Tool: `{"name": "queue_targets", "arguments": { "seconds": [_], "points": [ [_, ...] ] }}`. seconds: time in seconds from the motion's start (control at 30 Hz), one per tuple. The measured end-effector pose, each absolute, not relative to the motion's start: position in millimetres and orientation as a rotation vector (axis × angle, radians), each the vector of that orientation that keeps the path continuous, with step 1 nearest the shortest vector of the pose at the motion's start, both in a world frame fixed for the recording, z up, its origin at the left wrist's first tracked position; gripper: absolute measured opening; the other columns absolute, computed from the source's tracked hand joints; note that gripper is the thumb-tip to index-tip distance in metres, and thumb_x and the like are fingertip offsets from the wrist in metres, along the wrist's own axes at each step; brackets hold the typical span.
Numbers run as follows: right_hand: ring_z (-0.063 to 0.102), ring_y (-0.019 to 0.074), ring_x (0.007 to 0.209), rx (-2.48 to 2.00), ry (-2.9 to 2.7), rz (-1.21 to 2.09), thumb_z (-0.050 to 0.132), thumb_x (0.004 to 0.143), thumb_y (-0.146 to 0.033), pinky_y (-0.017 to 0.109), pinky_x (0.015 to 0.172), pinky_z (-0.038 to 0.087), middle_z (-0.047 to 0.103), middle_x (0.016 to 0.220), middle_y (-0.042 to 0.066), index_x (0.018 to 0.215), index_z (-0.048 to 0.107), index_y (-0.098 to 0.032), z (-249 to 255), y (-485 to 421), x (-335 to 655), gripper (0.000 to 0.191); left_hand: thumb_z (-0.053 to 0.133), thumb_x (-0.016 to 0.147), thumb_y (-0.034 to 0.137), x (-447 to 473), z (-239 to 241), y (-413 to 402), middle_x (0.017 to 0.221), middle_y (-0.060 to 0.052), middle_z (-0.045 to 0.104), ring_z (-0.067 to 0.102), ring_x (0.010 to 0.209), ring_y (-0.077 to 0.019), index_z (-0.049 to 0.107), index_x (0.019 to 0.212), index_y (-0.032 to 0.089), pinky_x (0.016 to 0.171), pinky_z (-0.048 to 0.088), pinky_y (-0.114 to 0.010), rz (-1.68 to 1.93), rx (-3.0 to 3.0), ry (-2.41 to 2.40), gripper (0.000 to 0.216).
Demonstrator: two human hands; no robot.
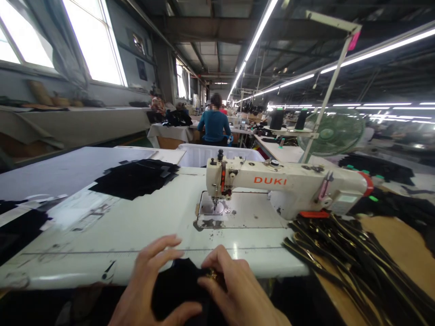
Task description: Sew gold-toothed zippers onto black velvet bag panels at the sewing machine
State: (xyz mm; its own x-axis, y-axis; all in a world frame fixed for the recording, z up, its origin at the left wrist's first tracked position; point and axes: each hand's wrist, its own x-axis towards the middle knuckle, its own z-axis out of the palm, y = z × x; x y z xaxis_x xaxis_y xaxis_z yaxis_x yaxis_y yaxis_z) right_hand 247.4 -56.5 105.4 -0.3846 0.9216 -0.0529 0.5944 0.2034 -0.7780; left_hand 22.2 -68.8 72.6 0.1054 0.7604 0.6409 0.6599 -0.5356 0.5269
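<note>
Just in front of the table's near edge, a black fabric piece (178, 283) is between my two hands. My left hand (146, 285) curves round its left side, thumb across the front and upper fingers stretched past its top edge; its lower fingers are hidden. With thumb and fingers closed, my right hand (234, 285) pinches the fabric's right edge and a gold-toothed zipper (213, 274), mostly covered by the fingers. Beyond the hands stands a white sewing machine (251, 176), its needle over the metal plate, with no cloth under it.
Black cut pieces (136, 178) lie stacked on the left of the white table (142, 226); more dark pieces (23, 231) lie at far left. Black zippers with gold teeth (343, 253) are heaped at right on brown board. Behind are a white bin (217, 153), a fan and a seated person.
</note>
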Motion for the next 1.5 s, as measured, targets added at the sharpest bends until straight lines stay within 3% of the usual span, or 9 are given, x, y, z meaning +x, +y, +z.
{"name": "queue_targets", "arguments": {
  "seconds": [0.07,0.17,0.27,0.47,0.73,0.97,1.13,1.23,1.5],
  "points": [
    [0.066,0.0207,0.095,-1.353,-2.042,1.078,0.065,0.093,-0.027,0.028,0.083,0.046,0.068,0.100,-0.001,0.109,0.058,-0.031,105.4,-57.8,246.0,0.018,0.088,0.070,0.038,22.0,84.1,-63.0,0.113,0.000,0.076,0.073,0.101,-0.0257,0.071,0.111,0.030,0.087,0.059,-0.028,1.057,2.096,1.445,0.045],
    [0.065,0.0180,0.086,-1.284,-1.973,1.139,0.072,0.085,-0.020,0.024,0.075,0.046,0.069,0.093,-0.003,0.107,0.058,-0.029,107.0,-56.4,244.0,0.027,0.077,0.079,0.034,30.3,96.4,-60.9,0.076,0.007,0.075,0.072,0.074,-0.0182,0.075,0.082,0.027,0.069,0.053,-0.019,0.742,1.853,1.454,0.008],
    [0.061,0.0145,0.074,-1.271,-1.857,1.187,0.072,0.076,-0.009,0.021,0.066,0.043,0.066,0.081,-0.005,0.098,0.061,-0.025,107.7,-53.1,240.6,0.029,0.074,0.078,0.039,35.7,104.4,-63.4,0.067,0.005,0.069,0.066,0.068,-0.0183,0.072,0.071,0.023,0.064,0.047,-0.020,0.760,1.706,1.544,0.018],
    [0.057,0.0128,0.065,-1.178,-1.664,1.282,0.073,0.082,-0.021,0.022,0.061,0.040,0.063,0.068,-0.005,0.086,0.071,-0.020,98.4,-52.6,235.3,0.005,0.069,0.081,0.050,36.9,113.6,-66.3,0.072,0.003,0.069,0.064,0.073,-0.0201,0.073,0.076,0.022,0.067,0.049,-0.021,0.833,1.492,1.411,0.030],
    [0.056,0.0126,0.064,-1.054,-1.829,1.022,0.066,0.089,-0.030,0.022,0.061,0.039,0.064,0.070,-0.003,0.084,0.071,-0.019,97.0,-56.3,236.9,0.012,0.068,0.081,0.044,40.4,111.9,-70.1,0.078,0.005,0.073,0.069,0.078,-0.0196,0.074,0.082,0.027,0.074,0.051,-0.019,0.904,1.527,1.474,0.019],
    [0.053,0.0110,0.061,-1.007,-1.830,0.914,0.064,0.083,-0.023,0.021,0.060,0.037,0.060,0.069,-0.003,0.082,0.070,-0.020,96.7,-59.7,231.6,0.007,0.073,0.076,0.043,37.5,105.4,-75.2,0.078,0.005,0.075,0.071,0.079,-0.0209,0.076,0.079,0.029,0.075,0.055,-0.020,0.973,1.522,1.509,0.015],
    [0.048,0.0091,0.059,-0.970,-1.823,0.890,0.063,0.077,-0.016,0.020,0.057,0.034,0.051,0.064,-0.006,0.071,0.061,-0.020,100.3,-60.4,230.4,0.007,0.080,0.070,0.037,30.4,91.2,-80.4,0.106,0.002,0.076,0.069,0.106,-0.0228,0.075,0.104,0.030,0.094,0.053,-0.022,1.206,1.464,1.546,0.034],
    [0.049,0.0091,0.060,-0.952,-1.822,0.913,0.063,0.078,-0.016,0.019,0.058,0.035,0.051,0.065,-0.006,0.072,0.059,-0.020,101.1,-60.7,230.8,0.008,0.080,0.072,0.034,26.7,87.8,-81.8,0.121,0.000,0.071,0.063,0.120,-0.0217,0.073,0.095,0.029,0.098,0.049,-0.019,1.356,1.501,1.455,0.024],
    [0.053,0.0116,0.060,-0.905,-2.011,0.754,0.062,0.080,-0.015,0.021,0.059,0.039,0.058,0.068,-0.003,0.078,0.062,-0.021,95.6,-61.4,231.9,0.006,0.072,0.082,0.037,21.3,105.8,-79.2,0.087,0.000,0.073,0.069,0.088,-0.0201,0.070,0.078,0.025,0.083,0.052,-0.021,1.141,1.540,1.445,0.013]
  ]
}}
